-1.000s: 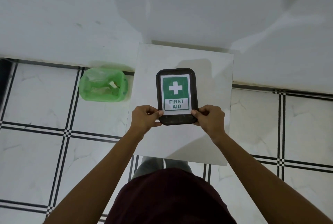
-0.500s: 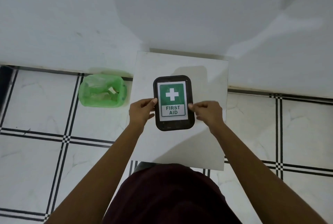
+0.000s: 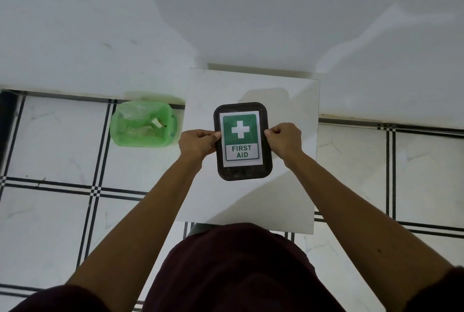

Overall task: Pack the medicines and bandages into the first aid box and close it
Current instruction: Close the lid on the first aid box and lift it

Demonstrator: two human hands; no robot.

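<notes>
The first aid box (image 3: 242, 173) is a dark rounded box with its lid on, bearing a green and white "FIRST AID" label with a white cross. It rests on a small white table (image 3: 253, 201). My left hand (image 3: 198, 142) pinches the box's left edge at mid-height. My right hand (image 3: 285, 141) pinches the right edge opposite. No medicines or bandages are visible outside the box.
A green plastic basket (image 3: 141, 124) lined with a clear bag and holding scraps stands on the tiled floor left of the table. A white wall (image 3: 226, 22) rises just behind the table. My dark red shirt fills the bottom of the view.
Both hands slid from the box's near corners up along its sides to mid-height. The box stayed shut on the table.
</notes>
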